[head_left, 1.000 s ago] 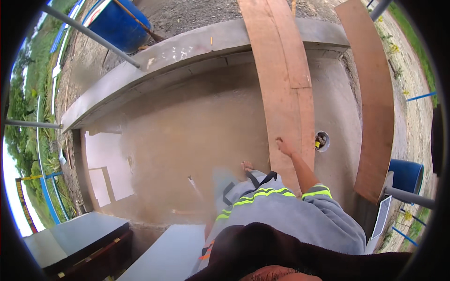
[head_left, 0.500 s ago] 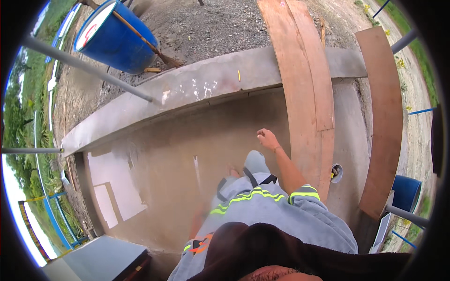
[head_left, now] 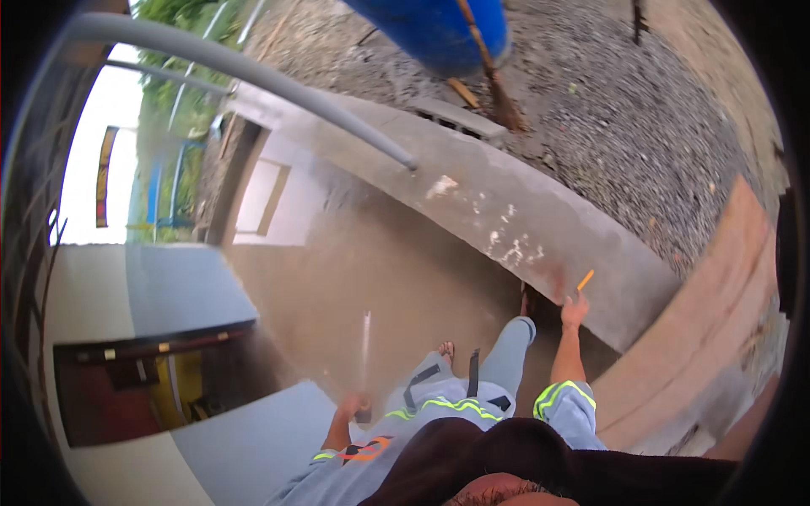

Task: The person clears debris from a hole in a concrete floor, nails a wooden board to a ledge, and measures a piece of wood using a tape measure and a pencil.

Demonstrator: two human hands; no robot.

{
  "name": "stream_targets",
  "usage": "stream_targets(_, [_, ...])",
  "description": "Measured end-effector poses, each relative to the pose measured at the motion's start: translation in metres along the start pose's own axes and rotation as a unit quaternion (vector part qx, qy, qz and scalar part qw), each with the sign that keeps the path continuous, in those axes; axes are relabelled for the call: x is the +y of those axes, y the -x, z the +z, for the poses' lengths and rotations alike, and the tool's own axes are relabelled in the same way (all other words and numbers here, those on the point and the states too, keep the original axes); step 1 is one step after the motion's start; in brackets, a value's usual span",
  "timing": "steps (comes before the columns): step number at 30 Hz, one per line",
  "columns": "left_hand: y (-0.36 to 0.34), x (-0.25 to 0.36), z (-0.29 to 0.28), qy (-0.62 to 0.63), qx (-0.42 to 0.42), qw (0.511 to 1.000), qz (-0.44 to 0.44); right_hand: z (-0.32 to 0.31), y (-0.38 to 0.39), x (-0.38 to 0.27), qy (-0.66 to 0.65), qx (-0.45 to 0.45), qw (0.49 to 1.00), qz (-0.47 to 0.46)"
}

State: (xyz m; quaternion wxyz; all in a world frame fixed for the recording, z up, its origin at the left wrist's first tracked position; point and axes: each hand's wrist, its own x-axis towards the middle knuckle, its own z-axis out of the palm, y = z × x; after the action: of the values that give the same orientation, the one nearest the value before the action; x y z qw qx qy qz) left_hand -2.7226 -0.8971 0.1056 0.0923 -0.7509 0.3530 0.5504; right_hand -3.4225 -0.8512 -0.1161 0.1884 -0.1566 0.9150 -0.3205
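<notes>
My right hand (head_left: 575,310) reaches out over the grey concrete ledge (head_left: 624,295), fingers closed on the lower end of a short, thin yellow pencil-like stick (head_left: 586,279). Low down at my left side, my left hand (head_left: 350,408) is wrapped round a small dark object (head_left: 364,415), mostly hidden by the fingers. In line with that object runs a narrow pale strip (head_left: 366,350); whether the two are joined is unclear. White splotches (head_left: 515,250) mark the ledge top to the left of my right hand.
A grey pole (head_left: 278,80) slants down to the ledge. Beyond lie a hollow block (head_left: 456,118), a broom (head_left: 499,101), a blue barrel (head_left: 439,38) and gravel (head_left: 607,126). Curved wooden boards (head_left: 709,312) lie at right; a grey-topped cabinet (head_left: 186,287) stands at left.
My view has turned and come closer to the ledge. My right hand has moved forward to the ledge and taken hold of the yellow stick that lay there. My left hand shows more plainly.
</notes>
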Motion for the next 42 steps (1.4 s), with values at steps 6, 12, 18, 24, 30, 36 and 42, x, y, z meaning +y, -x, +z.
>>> stream_targets(6, [0.119,-0.008,0.091,-0.245,-0.002,0.967,-0.069,0.021,-0.081,0.040,0.201,-0.137,0.969,0.038])
stream_targets(12, [0.183,-0.064,0.188,-0.196,-0.031,0.970,-0.142,0.051,-0.102,0.034,0.335,-0.201,0.920,0.023])
stream_targets(18, [0.216,-0.116,0.284,-0.181,-0.024,0.981,-0.063,0.055,-0.115,-0.001,0.499,-0.192,0.801,-0.269])
stream_targets(24, [0.214,-0.245,0.467,0.282,0.141,0.936,-0.159,0.115,0.065,-0.093,0.346,-0.272,0.762,-0.475])
stream_targets(30, [0.220,-0.290,0.632,0.490,0.213,0.823,-0.194,0.166,0.296,-0.099,0.317,-0.504,0.596,-0.539])
stream_targets(36, [0.234,-0.268,0.670,0.425,0.308,0.803,-0.283,0.249,0.464,-0.110,0.389,-0.753,0.457,-0.270])
stream_targets(42, [0.258,-0.307,0.576,0.864,0.375,0.221,-0.253,0.273,0.560,-0.139,0.441,-0.800,0.394,-0.099])
